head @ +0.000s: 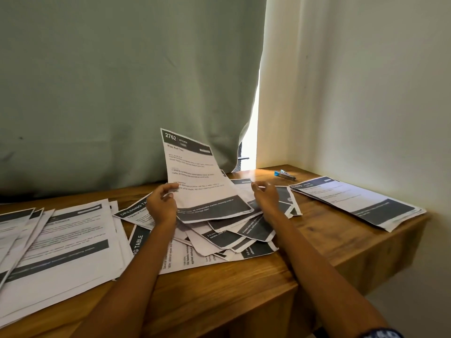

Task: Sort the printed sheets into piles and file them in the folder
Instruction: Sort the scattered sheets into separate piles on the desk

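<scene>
One printed sheet [195, 172] stands nearly upright above the loose heap [227, 235] at the bench [268, 284] middle, long axis vertical, its "2762" header uppermost. The left hand [162, 203] pinches its lower left edge; the right hand [266, 196] curls loosely just beside it, its grip unclear.

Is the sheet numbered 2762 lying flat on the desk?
No, the left hand holds the 2762 sheet raised, tilted above the middle heap.
</scene>
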